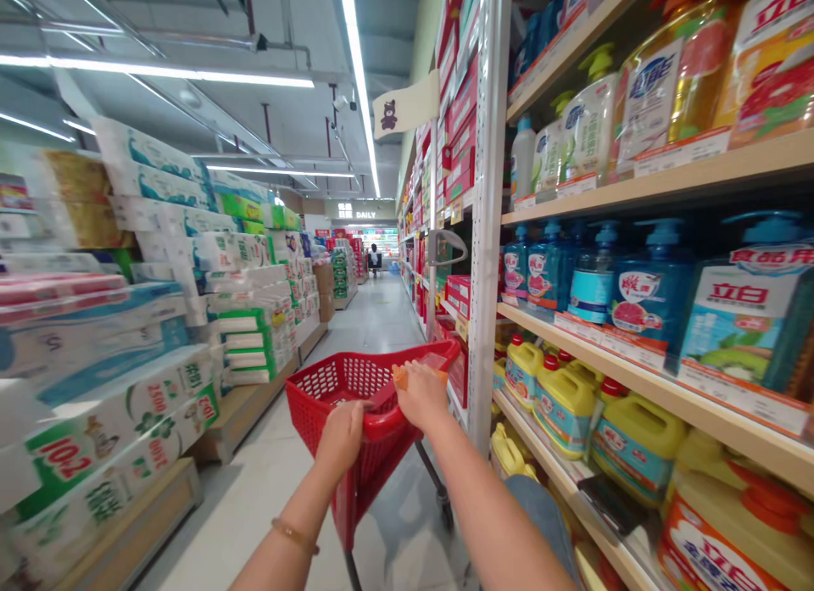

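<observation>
A red plastic shopping cart (305,404) with a perforated basket stands directly in front of me, turned at an angle in the aisle. My left hand (343,434) is closed round the left part of its rounded red handle (385,423). On the right part, my right hand (420,396) is closed too, resting on the cart's rim. Something orange (400,376) shows at both sides of the right hand; I cannot tell whether it is a held item or part of the cart. What I see of the basket's inside is red mesh.
Shelves of blue pump bottles (649,277) and yellow detergent jugs (563,409) run close along my right, behind a white metal upright (487,192). Stacked tissue packs (127,430) line the left on low wooden platforms (245,413). A tiled floor (375,307) leads toward a distant person (375,257).
</observation>
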The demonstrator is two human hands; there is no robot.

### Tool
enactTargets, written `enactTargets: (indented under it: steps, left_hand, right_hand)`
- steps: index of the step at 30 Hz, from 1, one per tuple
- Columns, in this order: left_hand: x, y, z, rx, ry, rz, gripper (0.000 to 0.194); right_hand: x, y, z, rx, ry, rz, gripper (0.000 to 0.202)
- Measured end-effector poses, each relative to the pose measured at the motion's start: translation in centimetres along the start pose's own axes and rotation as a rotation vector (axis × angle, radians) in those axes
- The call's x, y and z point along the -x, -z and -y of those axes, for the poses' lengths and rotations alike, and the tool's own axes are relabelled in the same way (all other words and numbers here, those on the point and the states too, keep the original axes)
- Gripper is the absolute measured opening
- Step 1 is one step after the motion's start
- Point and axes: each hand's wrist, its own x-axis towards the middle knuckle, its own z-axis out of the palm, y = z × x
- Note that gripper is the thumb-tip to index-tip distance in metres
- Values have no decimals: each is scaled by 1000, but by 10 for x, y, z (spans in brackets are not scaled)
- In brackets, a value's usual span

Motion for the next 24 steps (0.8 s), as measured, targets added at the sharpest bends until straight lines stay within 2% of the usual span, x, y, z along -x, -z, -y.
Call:
enactTargets:
  steps: [3, 6, 8, 11, 14, 17, 19, 21, 24]
  left_hand:
    - [-3, -5, -12, -78, -10, 8, 56]
    - [-9, 2, -11, -101, -20, 124, 56]
    - [-13, 6, -4, -117, 14, 181, 57]
    - [-16, 2, 4, -230, 73, 167, 57]
    - [-18, -8, 1, -320, 66, 173, 50]
    - [-20, -12, -3, -349, 30, 234, 37]
    - [-21, -10, -2, -352, 7, 275, 35]
    - [-21, -6, 3, -350, 9, 287, 43]
    - [-20, -8, 10, -351, 49, 256, 56]
  right_hand:
    - [8, 3, 11, 16, 91, 81, 29]
    - [15, 13, 8, -24, 185, 145, 32]
    - [16, 20, -1, -37, 173, 138, 36]
    - [15, 23, -4, 28, 74, 79, 35]
    - [19, 15, 16, 119, 59, 67, 29]
    - [28, 6, 39, 149, 223, 106, 29]
    - [31, 7, 43, 152, 294, 121, 31]
    - [30, 12, 35, 163, 240, 142, 30]
    - [24, 18, 18, 196, 76, 136, 29]
